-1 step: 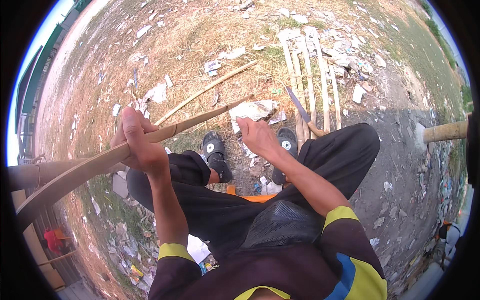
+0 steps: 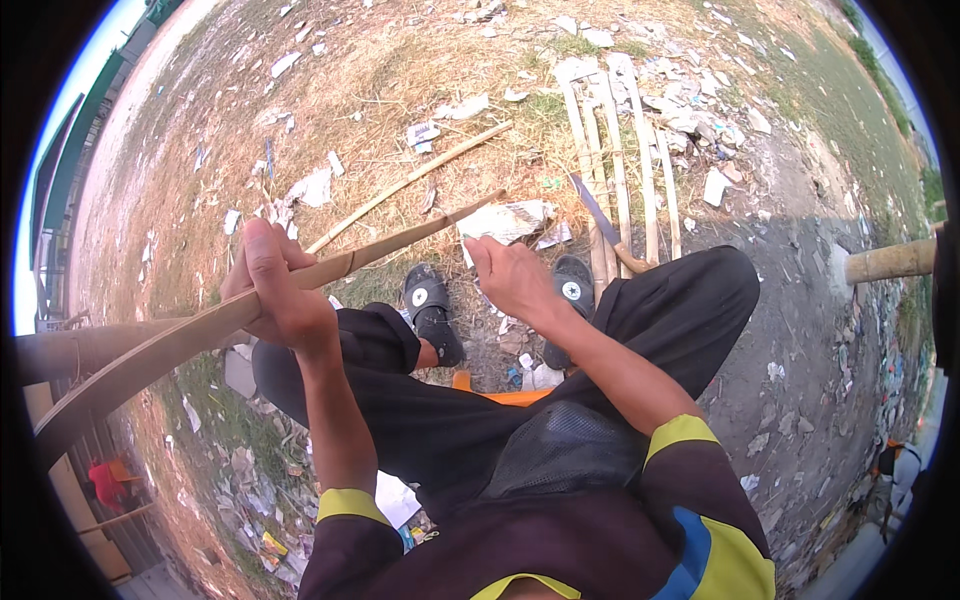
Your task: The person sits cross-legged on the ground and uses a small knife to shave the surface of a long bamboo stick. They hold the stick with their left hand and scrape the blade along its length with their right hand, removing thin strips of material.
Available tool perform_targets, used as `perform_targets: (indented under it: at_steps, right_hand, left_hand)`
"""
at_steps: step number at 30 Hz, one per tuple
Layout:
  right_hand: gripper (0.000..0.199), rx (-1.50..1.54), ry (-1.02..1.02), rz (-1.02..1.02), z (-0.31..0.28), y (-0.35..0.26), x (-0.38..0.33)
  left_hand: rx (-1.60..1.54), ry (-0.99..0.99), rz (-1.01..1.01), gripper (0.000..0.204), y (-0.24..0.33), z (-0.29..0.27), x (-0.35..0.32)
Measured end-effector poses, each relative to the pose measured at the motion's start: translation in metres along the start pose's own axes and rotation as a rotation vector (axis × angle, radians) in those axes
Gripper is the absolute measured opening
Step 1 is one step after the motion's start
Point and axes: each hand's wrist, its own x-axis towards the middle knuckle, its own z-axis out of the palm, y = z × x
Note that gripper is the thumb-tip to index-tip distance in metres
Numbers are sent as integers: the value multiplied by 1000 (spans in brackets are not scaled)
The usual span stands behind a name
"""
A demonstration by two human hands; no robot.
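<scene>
My left hand (image 2: 275,290) is closed around a long split bamboo strip (image 2: 180,345). The strip runs from the lower left, across my knee, to a thin tip at the upper right. My right hand (image 2: 515,280) hovers just below that tip, back toward the camera, fingers loosely curled; nothing shows in it. I sit with black trousers and black shoes (image 2: 430,305) over littered ground. A long knife (image 2: 597,212) with a wooden handle lies on the ground beyond my right hand, beside my right shoe.
Several pale bamboo slats (image 2: 620,150) lie side by side ahead. A single bamboo stick (image 2: 410,180) lies to their left. A thick pole end (image 2: 890,262) juts in from the right. An orange seat (image 2: 510,397) shows between my legs. Paper scraps litter the dirt.
</scene>
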Motion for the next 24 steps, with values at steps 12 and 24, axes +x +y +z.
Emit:
perform_targets:
  at_steps: [12,24]
  right_hand:
    - [54,-166,-140,159,12,25,24]
    - [51,86,109,109,16,66,22]
  left_hand:
    - [-18,8,-10,44,-9,-10,-1]
    - [-146,97,-69,42,-29,-14,15]
